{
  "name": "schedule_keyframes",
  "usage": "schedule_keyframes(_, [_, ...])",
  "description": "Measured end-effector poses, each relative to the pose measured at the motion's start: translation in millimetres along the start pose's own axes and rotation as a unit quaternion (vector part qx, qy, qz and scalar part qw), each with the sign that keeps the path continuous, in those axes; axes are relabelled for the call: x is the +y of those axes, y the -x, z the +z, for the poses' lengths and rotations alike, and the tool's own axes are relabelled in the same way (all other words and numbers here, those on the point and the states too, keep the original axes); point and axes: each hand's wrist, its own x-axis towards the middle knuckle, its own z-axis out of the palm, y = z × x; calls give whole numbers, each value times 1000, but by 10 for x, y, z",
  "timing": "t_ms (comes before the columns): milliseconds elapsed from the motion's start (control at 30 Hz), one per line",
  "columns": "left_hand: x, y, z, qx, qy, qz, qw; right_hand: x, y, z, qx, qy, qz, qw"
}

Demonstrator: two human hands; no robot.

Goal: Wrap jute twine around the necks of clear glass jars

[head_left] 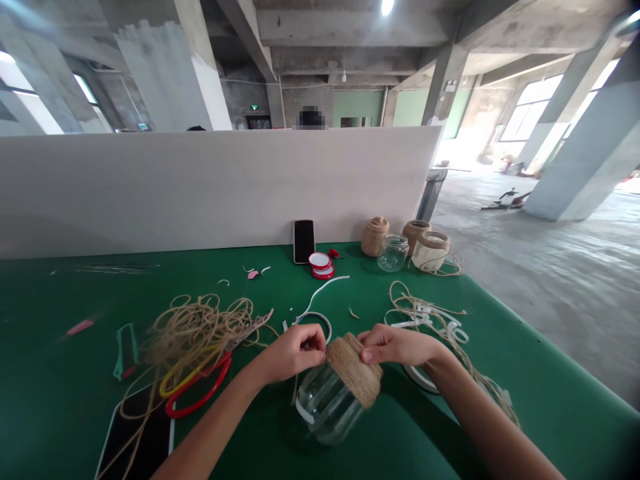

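A clear glass jar (330, 410) is tilted in front of me, its upper part wound with brown jute twine (356, 373). A white strip is stuck to the lower glass. My right hand (395, 347) grips the jar at its twine-covered neck, thumb on the winding. At the left edge of the winding, my left hand (303, 350) is closed in a pinch. A strand of twine hangs below it, and the pinched end itself is mostly hidden by the fingers. Behind the left hand lies a roll of tape (320, 320) with a white strip running from it.
Left are a twine heap (195, 327), red-and-yellow scissors (200, 387), a tablet-like device (140, 433) and a green cutter (127, 350). At the back stand a phone (304, 241), red-rimmed discs (321, 263) and several jars (393, 253). More twine (450, 333) lies right, near the table edge.
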Motion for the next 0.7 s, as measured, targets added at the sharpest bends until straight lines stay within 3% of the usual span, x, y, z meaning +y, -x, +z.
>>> schedule_keyframes(167, [-43, -14, 14, -29, 49, -21, 998, -88, 1, 2, -22, 36, -40, 998])
schedule_keyframes(333, [-43, -19, 13, -59, 18, -43, 997, -154, 17, 1, -45, 84, -48, 994])
schedule_keyframes(600, [53, 43, 82, -53, -67, -49, 995, -195, 86, 0, -60, 119, 43, 990])
schedule_keyframes(700, [63, 58, 98, -44, -89, -45, 994, -198, 57, 64, -9, 64, 62, 996])
